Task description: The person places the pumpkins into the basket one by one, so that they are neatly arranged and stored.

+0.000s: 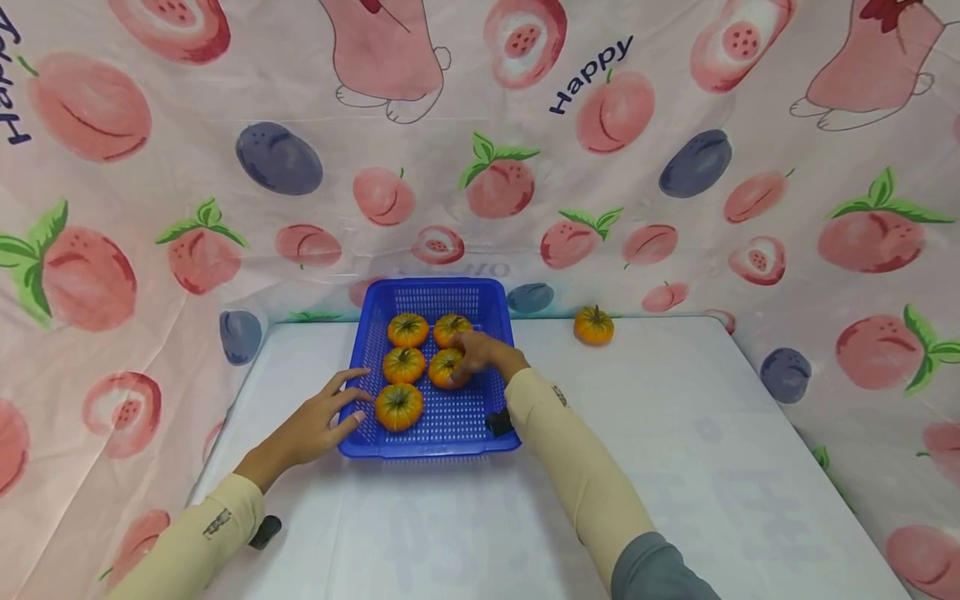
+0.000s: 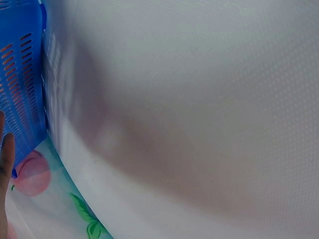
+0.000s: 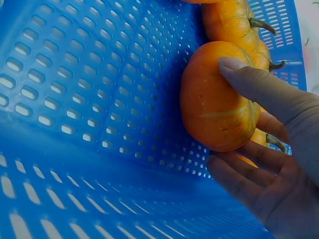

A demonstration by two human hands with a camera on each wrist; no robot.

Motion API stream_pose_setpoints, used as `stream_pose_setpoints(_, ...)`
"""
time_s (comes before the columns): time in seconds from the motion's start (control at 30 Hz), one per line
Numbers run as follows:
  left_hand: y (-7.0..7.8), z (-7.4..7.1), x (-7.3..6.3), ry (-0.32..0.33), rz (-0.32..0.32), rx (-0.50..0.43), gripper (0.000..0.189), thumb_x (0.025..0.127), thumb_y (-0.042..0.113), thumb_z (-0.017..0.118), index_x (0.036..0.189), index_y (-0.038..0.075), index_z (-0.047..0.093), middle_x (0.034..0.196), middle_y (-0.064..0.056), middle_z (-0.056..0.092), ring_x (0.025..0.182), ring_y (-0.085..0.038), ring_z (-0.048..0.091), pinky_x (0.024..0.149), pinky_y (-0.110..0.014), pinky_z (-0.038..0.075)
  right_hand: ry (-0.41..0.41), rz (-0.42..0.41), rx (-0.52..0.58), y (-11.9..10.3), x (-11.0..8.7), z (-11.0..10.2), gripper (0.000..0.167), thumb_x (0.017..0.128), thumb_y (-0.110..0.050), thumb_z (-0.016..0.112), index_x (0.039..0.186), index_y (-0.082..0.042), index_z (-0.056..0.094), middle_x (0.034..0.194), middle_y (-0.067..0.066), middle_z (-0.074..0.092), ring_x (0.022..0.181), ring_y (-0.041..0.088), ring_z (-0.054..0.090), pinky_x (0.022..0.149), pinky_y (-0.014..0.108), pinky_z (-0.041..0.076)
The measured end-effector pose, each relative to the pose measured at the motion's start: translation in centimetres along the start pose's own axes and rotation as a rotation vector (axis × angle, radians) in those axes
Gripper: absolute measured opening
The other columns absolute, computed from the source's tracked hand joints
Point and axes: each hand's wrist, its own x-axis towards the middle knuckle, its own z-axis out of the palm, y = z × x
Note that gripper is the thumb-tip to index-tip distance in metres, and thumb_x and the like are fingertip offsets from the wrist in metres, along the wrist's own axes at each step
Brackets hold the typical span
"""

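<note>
A blue plastic basket (image 1: pixel 431 451) with slotted walls stands on the white table and holds several small orange pumpkins. Inside it, my right hand (image 1: pixel 481 352) grips a small pumpkin (image 3: pixel 212 107) in the right column, thumb on top and fingers along its side. Other pumpkins (image 1: pixel 399 407) form a column on the left. My left hand (image 1: pixel 315 423) is at the basket's left rim, fingers spread and loosely bent, holding nothing. Only a few of its fingers (image 2: pixel 7 154) show beside the basket wall in the left wrist view.
One more small pumpkin (image 1: pixel 594 326) sits on the table (image 1: pixel 675 433) near the back edge, right of the basket. A fruit-printed cloth (image 1: pixel 450 150) hangs behind and at the sides of the table.
</note>
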Motion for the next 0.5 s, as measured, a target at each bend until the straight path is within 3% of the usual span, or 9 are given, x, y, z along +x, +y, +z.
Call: stream_pose_setpoints(0.5, -0.01, 0.04, -0.05, 0.005, 0.0, -0.001, 0.031, 0.099, 0.032, 0.058, 0.127, 0.021, 0.064, 0.161, -0.005, 0.03, 0.139, -0.048, 0.043, 0.101, -0.066, 0.047, -0.001, -0.007, -0.016, -0.14, -0.29, -0.16, 0.083, 0.081, -0.031, 0.084, 0.151, -0.012, 0.044, 0.149, 0.014, 0.051, 0.138, 0.032, 0.046, 0.119, 0.052, 0.034)
